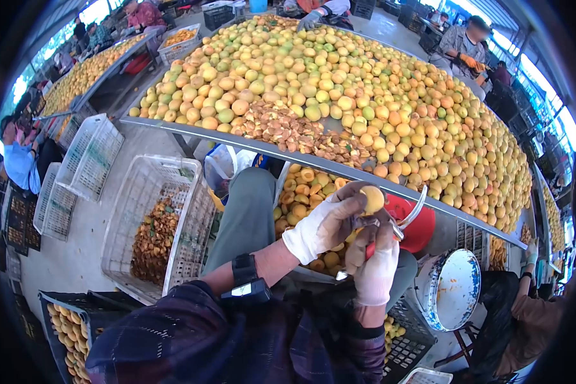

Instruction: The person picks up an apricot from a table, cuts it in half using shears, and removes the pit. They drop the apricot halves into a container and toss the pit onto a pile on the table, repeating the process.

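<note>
Gloved in white and stained at the fingers, my left hand (329,221) pinches a yellow apricot (372,200). Just below and to the right, my right hand (376,259), gloved too, grips a red-handled metal tool (400,230) close to the fruit. A pale curved arm of the tool sticks up to the right; my fingers hide much of the handle. Under both hands, between my knees, a crate holds apricot halves (299,187). In front stands a metal-edged table (262,148) heaped with whole apricots (365,96). Brown apricot pits (288,125) lie along its near edge.
A white crate (125,224) with pits stands on my left, near stacked white crates (93,150). Behind my hands is a red bucket (416,224). A paint-stained white bucket (451,288) stands right, beside a seated person (525,320). Other people sit around the tables.
</note>
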`<act>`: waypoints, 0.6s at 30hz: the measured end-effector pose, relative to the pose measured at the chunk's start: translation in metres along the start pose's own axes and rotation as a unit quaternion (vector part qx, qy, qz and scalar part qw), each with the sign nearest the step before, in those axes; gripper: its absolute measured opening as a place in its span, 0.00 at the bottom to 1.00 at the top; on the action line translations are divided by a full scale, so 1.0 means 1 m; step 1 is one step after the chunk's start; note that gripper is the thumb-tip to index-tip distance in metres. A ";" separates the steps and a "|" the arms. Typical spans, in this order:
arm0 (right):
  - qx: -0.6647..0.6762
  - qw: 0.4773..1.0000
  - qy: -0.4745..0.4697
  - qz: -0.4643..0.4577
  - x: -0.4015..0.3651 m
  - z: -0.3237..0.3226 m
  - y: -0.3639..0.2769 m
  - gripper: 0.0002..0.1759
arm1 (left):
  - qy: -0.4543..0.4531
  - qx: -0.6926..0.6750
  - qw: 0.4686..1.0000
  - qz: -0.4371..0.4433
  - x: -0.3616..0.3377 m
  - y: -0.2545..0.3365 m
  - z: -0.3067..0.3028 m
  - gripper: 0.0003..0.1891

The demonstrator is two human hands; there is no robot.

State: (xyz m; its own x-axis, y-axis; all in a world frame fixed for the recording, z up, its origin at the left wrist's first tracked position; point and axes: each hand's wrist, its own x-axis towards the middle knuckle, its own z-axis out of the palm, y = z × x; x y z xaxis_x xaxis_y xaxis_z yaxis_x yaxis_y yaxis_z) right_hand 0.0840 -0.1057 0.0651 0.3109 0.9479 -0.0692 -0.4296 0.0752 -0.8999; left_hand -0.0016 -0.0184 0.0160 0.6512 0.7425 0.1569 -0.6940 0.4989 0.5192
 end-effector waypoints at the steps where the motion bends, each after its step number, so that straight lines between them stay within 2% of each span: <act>1: -0.062 0.997 0.033 -0.019 -0.004 -0.004 0.000 0.22 | 0.002 -0.029 1.000 0.005 0.000 0.001 -0.002 0.21; 2: -0.123 0.989 0.066 -0.039 -0.006 -0.009 0.000 0.23 | 0.004 -0.058 0.998 0.010 0.000 0.003 -0.002 0.21; 4: -0.138 0.988 0.055 -0.048 -0.009 -0.016 0.004 0.21 | 0.007 -0.055 0.998 0.005 -0.003 0.004 0.000 0.22; 7: -0.336 0.934 0.058 -0.105 -0.007 -0.030 0.018 0.19 | 0.043 -0.050 0.998 -0.025 -0.008 -0.001 0.013 0.21; 8: -0.337 0.934 0.058 -0.104 -0.007 -0.031 0.021 0.19 | 0.042 -0.051 0.997 -0.025 -0.010 -0.002 0.018 0.21; 10: -0.408 0.893 0.065 -0.177 -0.007 -0.028 0.025 0.18 | 0.069 -0.045 0.996 -0.040 -0.014 -0.006 0.023 0.19; 11: -0.400 0.903 0.077 -0.135 -0.009 -0.025 0.025 0.18 | 0.088 -0.070 0.992 -0.055 -0.015 -0.009 0.021 0.20; 12: -0.400 0.903 0.077 -0.135 -0.009 -0.025 0.029 0.18 | 0.088 -0.070 0.992 -0.055 -0.015 -0.014 0.019 0.20; 14: -0.423 0.869 0.109 -0.234 -0.006 -0.027 0.041 0.16 | 0.099 -0.109 0.987 -0.057 -0.016 -0.022 0.015 0.20; 18: -0.412 0.888 0.093 -0.182 -0.010 -0.024 0.032 0.14 | 0.084 -0.133 0.985 -0.069 -0.020 -0.020 0.018 0.19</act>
State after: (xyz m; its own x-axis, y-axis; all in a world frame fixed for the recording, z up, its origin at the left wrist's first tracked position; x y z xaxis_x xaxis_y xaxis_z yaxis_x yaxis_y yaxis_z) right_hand 0.0879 -0.1199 0.0262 0.4702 0.8336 0.2899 0.4710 0.0408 -0.8812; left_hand 0.0050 -0.0508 0.0177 0.7012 0.7110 -0.0523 -0.6720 0.6837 0.2845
